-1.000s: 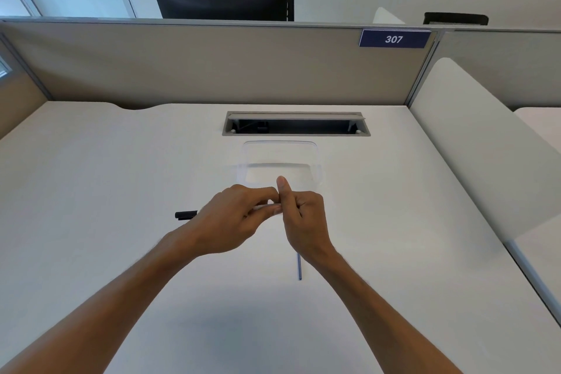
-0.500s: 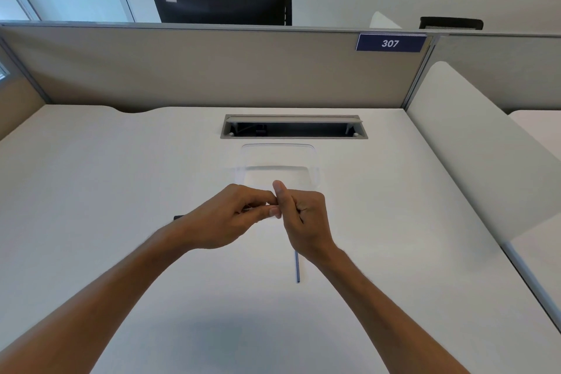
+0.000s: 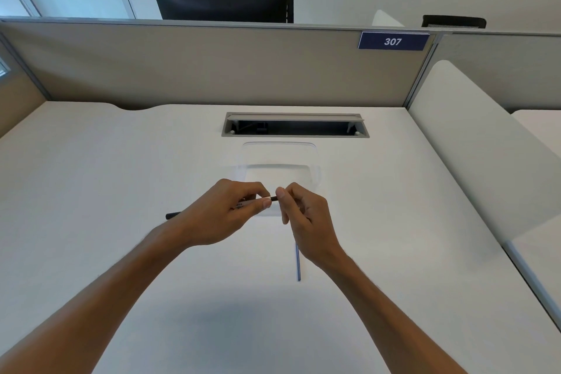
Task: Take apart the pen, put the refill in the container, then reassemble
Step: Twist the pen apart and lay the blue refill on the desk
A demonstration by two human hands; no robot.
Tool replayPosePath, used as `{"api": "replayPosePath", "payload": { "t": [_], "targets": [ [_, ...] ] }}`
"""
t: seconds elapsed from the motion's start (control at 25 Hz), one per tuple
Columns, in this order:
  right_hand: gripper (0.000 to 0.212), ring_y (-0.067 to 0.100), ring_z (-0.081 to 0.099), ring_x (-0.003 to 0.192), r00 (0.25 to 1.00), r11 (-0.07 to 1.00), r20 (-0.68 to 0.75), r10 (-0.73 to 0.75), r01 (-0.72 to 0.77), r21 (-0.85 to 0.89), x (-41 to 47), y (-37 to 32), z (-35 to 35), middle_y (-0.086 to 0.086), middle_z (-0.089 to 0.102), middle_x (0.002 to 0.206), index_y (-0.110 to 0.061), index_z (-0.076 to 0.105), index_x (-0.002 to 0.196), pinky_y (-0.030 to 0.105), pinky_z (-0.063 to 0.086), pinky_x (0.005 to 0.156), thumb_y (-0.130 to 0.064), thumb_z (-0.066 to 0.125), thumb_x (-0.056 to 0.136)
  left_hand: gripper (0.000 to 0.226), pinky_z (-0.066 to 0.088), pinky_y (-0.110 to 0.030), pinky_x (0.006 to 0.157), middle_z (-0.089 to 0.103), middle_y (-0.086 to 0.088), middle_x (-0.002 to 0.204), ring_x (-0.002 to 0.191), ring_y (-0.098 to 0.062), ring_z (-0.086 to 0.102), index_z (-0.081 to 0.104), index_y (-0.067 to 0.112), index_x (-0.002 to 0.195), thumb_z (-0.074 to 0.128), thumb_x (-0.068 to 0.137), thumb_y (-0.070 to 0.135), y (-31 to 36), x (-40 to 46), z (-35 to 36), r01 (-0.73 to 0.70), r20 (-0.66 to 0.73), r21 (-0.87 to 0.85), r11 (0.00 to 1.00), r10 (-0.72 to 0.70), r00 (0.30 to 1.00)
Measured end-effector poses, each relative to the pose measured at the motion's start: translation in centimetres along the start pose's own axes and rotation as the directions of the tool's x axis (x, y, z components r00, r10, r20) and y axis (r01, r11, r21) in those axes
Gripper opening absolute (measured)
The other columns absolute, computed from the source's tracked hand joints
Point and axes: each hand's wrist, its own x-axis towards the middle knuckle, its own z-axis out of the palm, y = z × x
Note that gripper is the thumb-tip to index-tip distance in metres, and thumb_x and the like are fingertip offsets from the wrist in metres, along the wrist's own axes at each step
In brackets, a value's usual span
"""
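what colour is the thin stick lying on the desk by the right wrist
Blue, seen in the head view: the thin stick lies on the white desk.

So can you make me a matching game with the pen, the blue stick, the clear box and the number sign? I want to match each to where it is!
Things:
1. pen
2. blue stick
3. clear box
4. number sign

Places:
A. up on the partition wall
B. held between both hands
C. lying on the desk under the right wrist
D. on the desk just beyond the hands

Pairs: 1-B, 2-C, 3-D, 4-A
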Motion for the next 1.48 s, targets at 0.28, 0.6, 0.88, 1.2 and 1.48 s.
{"api": "replayPosePath", "payload": {
  "t": [0.28,0.6,0.88,1.2,1.48],
  "targets": [
    [0.015,0.003,0.058,0.059,0.997,0.996,-0.005,0.080,-0.080,0.045,-1.0,0.3,-0.7,-0.021,0.061,0.064,-0.026,0.063,0.080,0.011,0.038,0.054,-0.035,0.059,0.090,0.022,0.033,-0.020,0.055,0.051,0.013,0.057,0.054,-0.009,0.044,0.063,0.028,0.081,0.052,0.098,0.036,-0.6,-0.2,0.3,0.029,0.017,0.027,0.999,-0.029,0.999],
    [0.029,0.005,0.055,0.057,0.994,0.993,0.014,0.107,-0.107,0.047,-0.8,0.4,-1.1,-0.015,0.060,0.057,-0.016,0.066,0.072,0.018,0.045,0.061,-0.029,0.061,0.097,0.021,0.035,-0.026,0.055,0.050,0.008,0.056,0.053,-0.011,0.045,0.062,0.032,0.081,0.051,0.099,0.037,-0.6,-0.1,0.2,0.009,0.025,0.061,0.998,-0.010,1.000],
    [0.010,0.004,0.061,0.062,0.987,0.986,0.051,0.150,-0.153,0.059,-0.9,0.5,-2.0,-0.016,0.066,0.071,-0.016,0.070,0.085,0.019,0.044,0.061,-0.022,0.068,0.093,0.021,0.034,-0.023,0.054,0.052,0.012,0.056,0.054,-0.010,0.047,0.059,0.038,0.078,0.051,0.098,0.039,-0.7,0.0,0.3,0.015,0.026,0.074,0.997,-0.017,1.000],
    [0.006,0.005,0.065,0.066,0.988,0.981,0.053,0.142,-0.148,0.122,-1.0,0.3,-2.4,-0.009,0.073,0.077,-0.016,0.073,0.092,0.022,0.050,0.063,-0.011,0.073,0.088,0.020,0.033,-0.023,0.054,0.052,0.013,0.056,0.053,-0.010,0.046,0.061,0.035,0.080,0.052,0.098,0.038,-0.8,0.1,0.4,0.011,0.021,0.080,0.997,-0.013,1.000],
    [0.012,0.008,0.064,0.066,0.986,0.966,0.035,0.161,-0.165,0.197,-0.9,0.2,-2.2,-0.002,0.076,0.074,-0.018,0.076,0.087,0.015,0.044,0.062,-0.018,0.066,0.094,0.020,0.035,-0.024,0.054,0.052,0.009,0.055,0.052,-0.011,0.046,0.064,0.032,0.083,0.052,0.097,0.039,-0.8,0.0,0.5,0.015,0.013,0.086,0.996,-0.016,1.000]
  ]
}}
